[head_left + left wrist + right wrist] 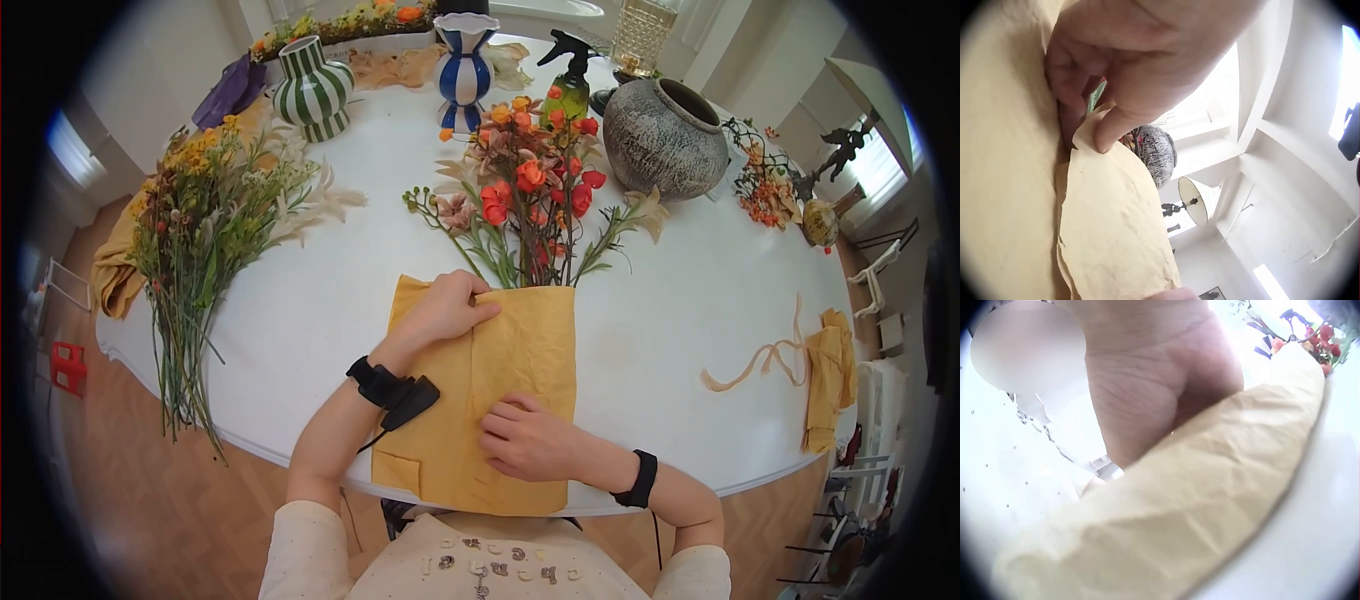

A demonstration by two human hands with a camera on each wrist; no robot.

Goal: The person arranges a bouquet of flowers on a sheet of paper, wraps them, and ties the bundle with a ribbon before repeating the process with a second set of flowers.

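A sheet of yellow-brown paper [520, 360] is wrapped around the lower part of a bouquet of red and orange flowers [530, 180], whose blooms stick out beyond its top edge. The left hand [447, 308] pinches the paper's upper edge between thumb and fingers; in the left wrist view this hand [1141, 62] holds the layered paper edge [1107, 144]. Lower down, the right hand [530, 440] rests on the paper with its fingers bent; in the right wrist view the hand [1160, 387] hides its own fingertips behind the paper [1210, 481].
Loose stems with yellow flowers [200, 220] lie at left. Behind stand a green-striped vase [312, 90], a blue-striped vase [463, 75], a spray bottle [568, 85] and a grey pot [665, 140]. Folded yellow cloth or paper [828, 380] and ribbon [770, 355] are at right.
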